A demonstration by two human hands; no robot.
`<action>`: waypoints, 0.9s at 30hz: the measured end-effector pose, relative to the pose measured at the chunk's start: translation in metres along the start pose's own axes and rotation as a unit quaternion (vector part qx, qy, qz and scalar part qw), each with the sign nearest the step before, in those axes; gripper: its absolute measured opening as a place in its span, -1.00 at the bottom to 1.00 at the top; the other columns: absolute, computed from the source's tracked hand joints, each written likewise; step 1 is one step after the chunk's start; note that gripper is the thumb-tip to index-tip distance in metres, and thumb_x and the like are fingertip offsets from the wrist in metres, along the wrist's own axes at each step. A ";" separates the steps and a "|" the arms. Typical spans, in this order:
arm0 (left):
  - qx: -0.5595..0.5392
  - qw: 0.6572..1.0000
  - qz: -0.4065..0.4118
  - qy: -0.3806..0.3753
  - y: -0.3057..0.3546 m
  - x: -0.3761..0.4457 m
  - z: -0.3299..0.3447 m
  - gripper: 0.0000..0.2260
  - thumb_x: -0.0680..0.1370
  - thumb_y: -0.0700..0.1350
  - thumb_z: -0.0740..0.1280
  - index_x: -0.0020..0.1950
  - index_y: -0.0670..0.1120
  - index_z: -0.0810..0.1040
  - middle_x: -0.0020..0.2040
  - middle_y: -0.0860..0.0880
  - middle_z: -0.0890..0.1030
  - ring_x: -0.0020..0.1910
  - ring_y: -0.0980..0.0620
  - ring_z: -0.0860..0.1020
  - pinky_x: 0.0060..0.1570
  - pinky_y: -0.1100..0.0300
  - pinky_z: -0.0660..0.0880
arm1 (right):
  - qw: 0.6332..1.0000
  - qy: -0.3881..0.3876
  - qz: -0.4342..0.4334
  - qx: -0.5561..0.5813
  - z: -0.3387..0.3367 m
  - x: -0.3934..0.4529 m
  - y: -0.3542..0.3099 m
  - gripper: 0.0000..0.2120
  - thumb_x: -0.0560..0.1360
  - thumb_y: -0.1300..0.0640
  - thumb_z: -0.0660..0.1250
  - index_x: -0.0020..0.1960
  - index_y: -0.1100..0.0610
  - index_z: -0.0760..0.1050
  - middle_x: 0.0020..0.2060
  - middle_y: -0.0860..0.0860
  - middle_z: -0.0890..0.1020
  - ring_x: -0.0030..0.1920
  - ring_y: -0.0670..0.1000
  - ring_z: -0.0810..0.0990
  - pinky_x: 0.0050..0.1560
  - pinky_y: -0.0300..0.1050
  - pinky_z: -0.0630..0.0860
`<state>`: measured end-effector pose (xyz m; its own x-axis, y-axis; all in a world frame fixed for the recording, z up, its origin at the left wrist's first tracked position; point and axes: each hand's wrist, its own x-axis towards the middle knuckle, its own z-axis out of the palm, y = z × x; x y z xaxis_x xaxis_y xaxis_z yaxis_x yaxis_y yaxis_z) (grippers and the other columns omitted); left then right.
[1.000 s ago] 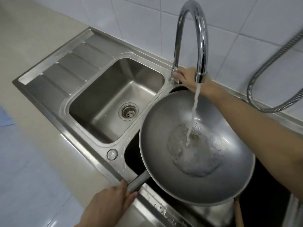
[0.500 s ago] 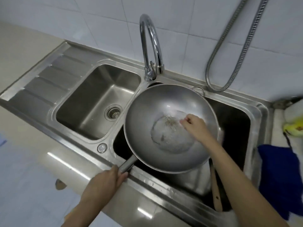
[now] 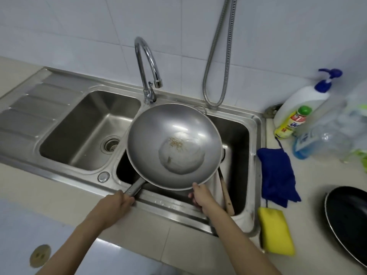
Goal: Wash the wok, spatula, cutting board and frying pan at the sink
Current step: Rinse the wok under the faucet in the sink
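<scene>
A steel wok (image 3: 151,139) is held over the right basin of the double sink (image 3: 256,139), with a pool of water and food bits in its bottom. My left hand (image 3: 117,203) grips the wok's dark handle (image 3: 135,187) at the sink's front edge. My right hand (image 3: 200,195) holds the wok's near rim, thumb on top and fingers under it. A wooden spatula handle (image 3: 225,193) sticks out of the right basin beneath the wok. The black frying pan (image 3: 349,217) lies on the counter at the far right. No cutting board is in view.
The tap (image 3: 148,66) is off, behind the wok. A hose (image 3: 220,56) hangs on the wall. A yellow sponge (image 3: 276,231) and blue cloth (image 3: 276,173) lie right of the sink, with soap bottles (image 3: 297,104) behind. The left basin (image 3: 89,132) holds nothing.
The water stopped running. My right hand left the tap, dipped into the wok, then moved to its near rim. My head pulled back, so the counter at the right came into view.
</scene>
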<state>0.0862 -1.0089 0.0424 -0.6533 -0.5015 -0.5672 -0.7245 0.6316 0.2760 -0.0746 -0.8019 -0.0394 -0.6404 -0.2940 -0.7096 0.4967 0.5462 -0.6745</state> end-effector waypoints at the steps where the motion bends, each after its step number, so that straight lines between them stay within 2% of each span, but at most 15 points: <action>1: -0.019 1.000 -0.002 -0.004 -0.001 -0.003 0.000 -0.71 0.60 0.10 0.16 0.02 -0.13 0.42 -0.16 -0.03 0.51 -0.22 -0.05 0.49 -0.26 0.15 0.44 | 1.000 0.009 0.006 0.001 0.003 0.003 0.001 -0.64 0.65 0.06 0.00 -0.23 0.13 0.42 -0.36 0.05 0.51 -0.42 -0.04 0.37 -0.40 -0.18 0.26; 4: -0.058 0.998 -0.003 0.016 -0.011 -0.007 0.004 -0.74 0.59 0.13 0.16 0.02 -0.05 0.40 -0.18 -0.03 0.54 -0.30 0.00 0.50 -0.39 0.20 0.42 | 1.000 0.001 0.027 -0.015 0.005 0.010 0.001 -0.70 0.65 0.08 0.03 -0.20 0.11 0.39 -0.32 0.02 0.47 -0.36 -0.05 0.39 -0.41 -0.23 0.29; 7: -0.067 0.997 -0.010 0.039 -0.015 -0.012 0.012 -0.75 0.58 0.13 0.17 -0.09 -0.05 0.33 -0.23 -0.04 0.52 -0.20 -0.10 0.54 -0.28 0.11 0.39 | 0.998 -0.025 0.036 -0.044 0.012 0.024 0.002 -0.81 0.64 0.11 0.04 0.02 0.13 0.40 -0.14 0.04 0.49 -0.17 0.00 0.47 -0.26 -0.20 0.39; 9: -0.087 0.995 -0.018 0.050 -0.014 -0.016 0.019 -0.71 0.58 0.13 0.17 -0.16 -0.05 0.26 -0.26 -0.05 0.49 -0.19 -0.12 0.51 -0.22 0.07 0.38 | 0.997 -0.032 0.037 -0.056 0.021 0.038 0.006 -0.82 0.63 0.14 0.05 0.12 0.15 0.39 -0.12 0.06 0.48 -0.20 0.00 0.44 -0.25 -0.19 0.36; 10: -0.094 0.994 -0.019 0.057 -0.013 -0.018 0.021 -0.70 0.58 0.13 0.18 -0.17 -0.05 0.24 -0.27 -0.05 0.49 -0.22 -0.11 0.50 -0.23 0.06 0.38 | 0.997 -0.031 0.037 -0.063 0.026 0.044 0.008 -0.81 0.62 0.15 0.05 0.09 0.17 0.40 -0.16 0.07 0.48 -0.26 -0.02 0.41 -0.30 -0.20 0.33; 12: -0.106 0.992 -0.022 0.072 -0.011 -0.020 0.025 -0.71 0.58 0.14 0.17 -0.17 -0.04 0.23 -0.29 -0.04 0.48 -0.29 -0.07 0.46 -0.29 0.07 0.35 | 0.995 -0.038 0.048 -0.072 0.034 0.050 0.004 -0.81 0.62 0.17 0.07 -0.08 0.17 0.42 -0.29 0.06 0.44 -0.36 -0.04 0.35 -0.39 -0.21 0.29; 14: -0.106 0.990 -0.020 0.089 -0.009 -0.022 0.030 -0.73 0.59 0.13 0.15 -0.14 -0.03 0.22 -0.30 0.00 0.47 -0.32 -0.04 0.44 -0.33 0.10 0.32 | 0.993 -0.055 0.066 -0.078 0.038 0.054 -0.002 -0.74 0.62 0.22 0.06 -0.24 0.12 0.33 -0.39 0.05 0.36 -0.43 -0.06 0.28 -0.53 -0.29 0.25; 17: -0.099 0.988 -0.027 0.112 -0.006 -0.022 0.036 -0.73 0.59 0.16 0.12 -0.11 -0.01 0.20 -0.29 0.03 0.48 -0.32 -0.03 0.44 -0.29 0.09 0.39 | 0.989 -0.081 0.089 -0.088 0.044 0.063 -0.011 -0.72 0.64 0.20 0.05 -0.25 0.12 0.29 -0.39 0.05 0.35 -0.46 -0.07 0.24 -0.68 -0.39 0.15; 21: -0.072 0.986 -0.060 0.139 0.000 -0.022 0.038 -0.73 0.58 0.20 0.08 -0.09 0.01 0.19 -0.28 0.07 0.46 -0.31 -0.02 0.47 -0.29 0.10 0.42 | 0.981 -0.125 0.117 -0.085 0.055 0.074 -0.018 -0.68 0.64 0.11 0.05 -0.29 0.09 0.30 -0.42 0.00 0.37 -0.50 -0.10 0.26 -0.70 -0.34 0.13; 23: -0.044 0.984 -0.073 0.155 0.001 -0.023 0.039 -0.72 0.58 0.21 0.06 -0.09 0.01 0.19 -0.26 0.06 0.49 -0.26 -0.03 0.55 -0.29 0.09 0.47 | 0.978 -0.141 0.143 -0.060 0.061 0.084 -0.017 -0.68 0.63 0.06 0.04 -0.29 0.07 0.29 -0.48 -0.04 0.33 -0.59 -0.12 0.21 -0.68 -0.32 0.07; 27: -0.020 0.982 -0.099 0.163 0.003 -0.023 0.043 -0.70 0.57 0.24 0.03 -0.12 0.03 0.17 -0.29 0.06 0.49 -0.32 -0.01 0.55 -0.36 0.12 0.46 | 0.968 -0.175 0.176 -0.034 0.072 0.098 -0.018 -0.69 0.63 0.06 0.05 -0.27 0.08 0.28 -0.53 -0.06 0.27 -0.66 -0.16 0.13 -0.63 -0.35 -0.02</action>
<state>0.1084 -0.9699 0.0228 -0.5303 -0.7781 -0.3367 -0.8478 0.4828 0.2195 -0.1042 -0.8967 -0.1112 -0.1934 -0.3214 -0.9270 0.6006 0.7083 -0.3709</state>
